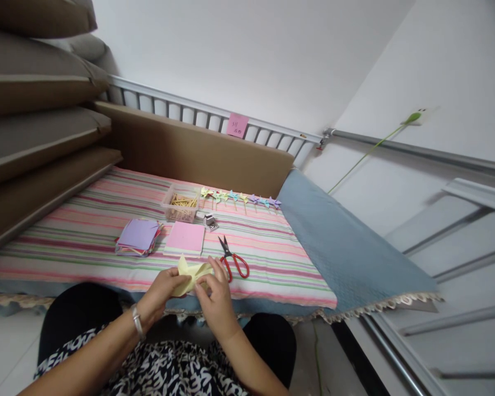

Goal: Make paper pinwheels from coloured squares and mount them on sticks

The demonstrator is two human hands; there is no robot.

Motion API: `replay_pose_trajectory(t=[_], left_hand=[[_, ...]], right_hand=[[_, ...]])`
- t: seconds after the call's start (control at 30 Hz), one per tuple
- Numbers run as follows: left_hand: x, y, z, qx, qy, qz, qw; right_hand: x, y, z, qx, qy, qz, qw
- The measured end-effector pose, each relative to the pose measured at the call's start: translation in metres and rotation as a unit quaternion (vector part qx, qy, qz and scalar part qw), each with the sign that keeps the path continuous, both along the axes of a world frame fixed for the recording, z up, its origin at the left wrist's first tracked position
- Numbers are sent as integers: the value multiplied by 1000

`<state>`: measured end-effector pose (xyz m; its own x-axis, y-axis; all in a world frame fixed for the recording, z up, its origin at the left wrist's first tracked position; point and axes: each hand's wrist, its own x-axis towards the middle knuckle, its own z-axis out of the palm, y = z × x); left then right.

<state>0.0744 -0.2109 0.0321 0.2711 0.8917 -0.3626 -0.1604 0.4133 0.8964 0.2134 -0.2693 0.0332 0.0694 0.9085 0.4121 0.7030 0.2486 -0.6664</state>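
Note:
A pale yellow sheet of paper (191, 273), partly folded, is held over the near edge of the striped cloth. My left hand (161, 291) pinches its left side, a silver bracelet on that wrist. The fingers of my right hand (216, 297) are closed on the paper's right side. Red-handled scissors (233, 258) lie just beyond my right hand. A pink paper stack (186, 237) and a fanned stack of coloured sheets topped with purple (138, 236) lie further back.
A clear box of wooden sticks (181, 204) and a row of small paper pinwheels (240, 198) sit at the back of the striped cloth (86, 231). A small silver object (210, 221) lies near the box. Brown cushions (37, 137) stack at left; blue quilt (346, 247) at right.

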Motion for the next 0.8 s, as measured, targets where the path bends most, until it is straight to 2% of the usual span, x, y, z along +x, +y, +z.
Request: replay_pose_trajectory(t=[0.33,0.8], left_hand=[[1,4,-9,19,-14,-38,999],[-4,2,-9,2,-28,-84,996]], right_hand=[[-6,8,2,-26,-27,-41,998],[-7,12,-1,-42,-20,-43,998]])
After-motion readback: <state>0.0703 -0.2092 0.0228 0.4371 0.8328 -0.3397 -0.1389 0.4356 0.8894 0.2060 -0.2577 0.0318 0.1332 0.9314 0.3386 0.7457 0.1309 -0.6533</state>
